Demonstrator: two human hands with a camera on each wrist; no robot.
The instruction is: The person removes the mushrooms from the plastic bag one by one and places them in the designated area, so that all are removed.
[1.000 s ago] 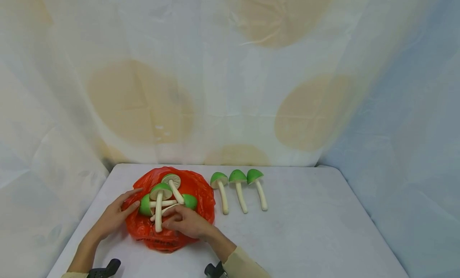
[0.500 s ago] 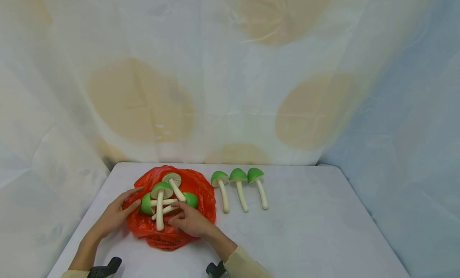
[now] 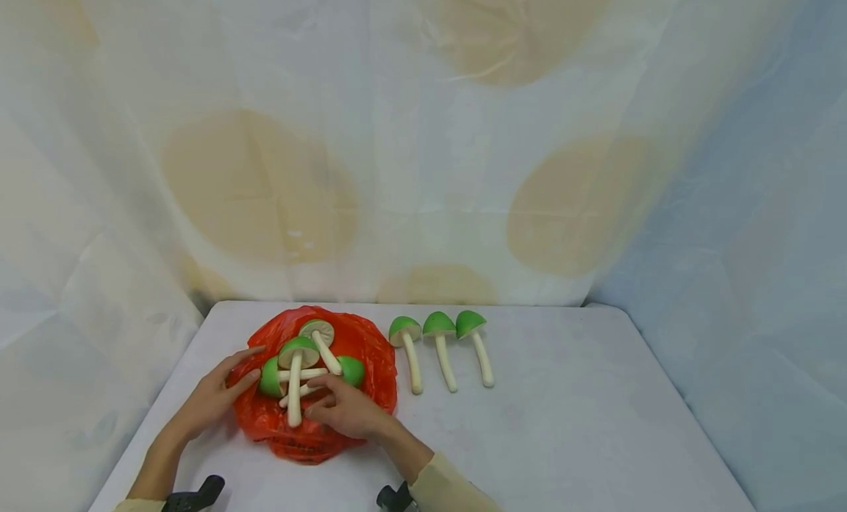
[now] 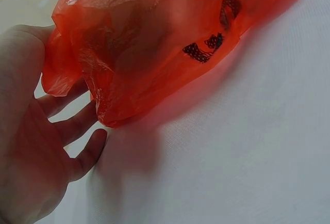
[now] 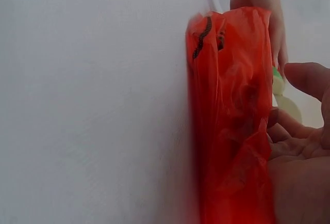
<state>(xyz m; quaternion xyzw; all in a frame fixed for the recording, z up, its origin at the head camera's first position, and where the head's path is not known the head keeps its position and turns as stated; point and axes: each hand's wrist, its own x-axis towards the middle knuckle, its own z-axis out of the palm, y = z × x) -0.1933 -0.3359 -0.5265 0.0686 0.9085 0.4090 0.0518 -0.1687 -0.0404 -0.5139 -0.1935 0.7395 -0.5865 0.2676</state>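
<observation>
A crumpled red plastic bag, rolled open at the top, holds several mushrooms with green caps and white stems. My left hand is at the bag's left side, thumb over the rim and the other fingers along the outside, gripping the plastic. In the left wrist view, that hand's fingertips lie behind a fold of the bag. My right hand reaches over the near right rim, fingers bent down among the stems and thumb apart from them. Its fingers are close to the stem of the upright-lying mushroom and overlap a slanting stem below.
Three mushrooms lie side by side on the white table, right of the bag, caps toward the back. A pale curtain with tan spots hangs behind and along the sides.
My right hand's fingers shift slightly over the stems, up and right, then back down a little. The left hand stays at the bag's rim, and the mushrooms are almost still.
</observation>
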